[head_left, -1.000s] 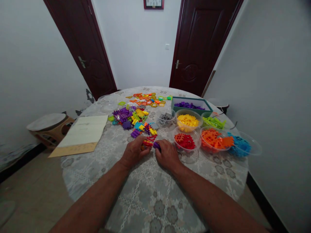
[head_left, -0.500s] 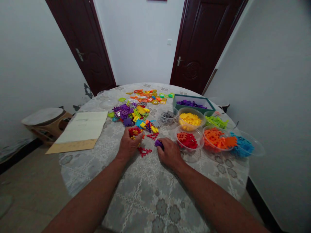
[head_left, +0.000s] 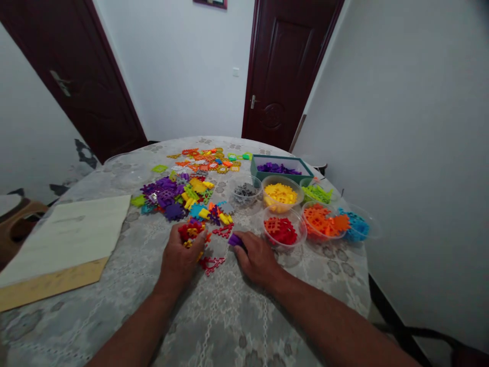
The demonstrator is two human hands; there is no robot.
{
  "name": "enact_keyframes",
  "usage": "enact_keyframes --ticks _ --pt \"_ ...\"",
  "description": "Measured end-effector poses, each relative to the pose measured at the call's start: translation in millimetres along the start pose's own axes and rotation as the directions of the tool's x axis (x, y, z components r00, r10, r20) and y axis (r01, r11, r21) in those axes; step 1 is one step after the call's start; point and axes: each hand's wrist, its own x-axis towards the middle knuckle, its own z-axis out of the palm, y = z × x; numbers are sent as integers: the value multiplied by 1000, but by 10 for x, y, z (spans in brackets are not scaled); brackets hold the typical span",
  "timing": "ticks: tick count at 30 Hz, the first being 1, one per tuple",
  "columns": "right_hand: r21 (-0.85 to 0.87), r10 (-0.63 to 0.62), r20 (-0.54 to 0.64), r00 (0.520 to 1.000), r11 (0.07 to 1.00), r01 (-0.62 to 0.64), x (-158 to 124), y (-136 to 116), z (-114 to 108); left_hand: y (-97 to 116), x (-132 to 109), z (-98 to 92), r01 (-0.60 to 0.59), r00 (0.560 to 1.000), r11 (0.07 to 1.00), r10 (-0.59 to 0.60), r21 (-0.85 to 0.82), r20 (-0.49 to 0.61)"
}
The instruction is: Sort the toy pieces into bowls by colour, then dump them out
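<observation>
My left hand (head_left: pixel 179 260) is closed around several red and yellow plastic building pieces (head_left: pixel 190 232). Between the thumb and fingers of my right hand (head_left: pixel 256 257) is a purple plastic piece (head_left: pixel 234 240); its far side is hidden by the fingers. One red lattice piece (head_left: pixel 212 264) lies on the cloth between my hands, and another red piece (head_left: pixel 223 230) lies just beyond. Past my left hand spreads a mixed pile of purple, yellow, green and blue pieces (head_left: pixel 171 196).
Clear bowls of sorted pieces stand at the right: red (head_left: pixel 284 231), orange (head_left: pixel 324 220), blue (head_left: pixel 357 224), yellow (head_left: pixel 280 194), green (head_left: pixel 319 193) and grey (head_left: pixel 245 190). Behind them sits a green box (head_left: pixel 305 176) with purple pieces. Paper sheets (head_left: pixel 69 234) lie at the left.
The view has turned to the right and come closer, so the table's things appear shifted left. Both hands keep their grips, the right on the purple piece.
</observation>
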Motion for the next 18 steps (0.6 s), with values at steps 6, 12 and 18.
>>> enact_keyframes --ticks 6,12,18 --pt "26 -141 0 990 990 141 -15 -83 -57 -3 29 -2 16 1000 997 -16 69 2" --pt "57 -293 -47 955 954 296 -44 -214 -163 -23 70 -8 27 1000 995 -27 91 -5" --pt "239 -209 -43 977 947 213 13 -414 -666 158 81 -64 145 983 989 -143 3 -113"
